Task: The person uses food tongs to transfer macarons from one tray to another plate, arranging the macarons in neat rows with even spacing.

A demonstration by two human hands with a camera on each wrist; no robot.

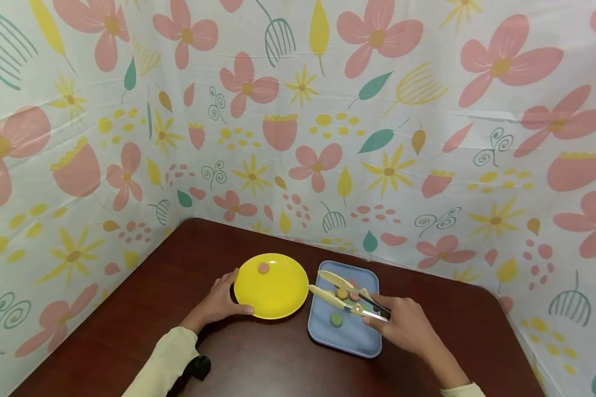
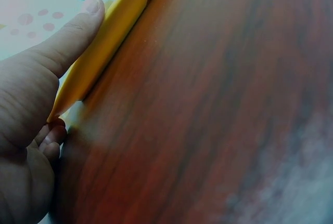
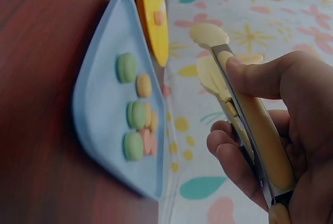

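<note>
My left hand (image 1: pixel 221 300) holds the left rim of a yellow plate (image 1: pixel 275 298), its thumb along the near edge and the fingers at the far side. One pink macaron (image 1: pixel 263 268) lies on that plate. In my right hand (image 1: pixel 407 322) is a pair of tongs (image 3: pixel 252 130) with cream tips, gripped by the handles. The tips stand apart over a blue tray (image 1: pixel 345 339), with nothing visible between them. Several macarons sit on this tray, among them a green macaron (image 1: pixel 336 319) near the front; the tongs partly cover the others in the head view.
Plate and tray stand side by side on a dark brown wooden table (image 1: pixel 258 358). A floral-patterned cloth (image 1: pixel 298 209) hangs behind the table and along its left side. A small black object (image 1: pixel 200 366) is by the left sleeve.
</note>
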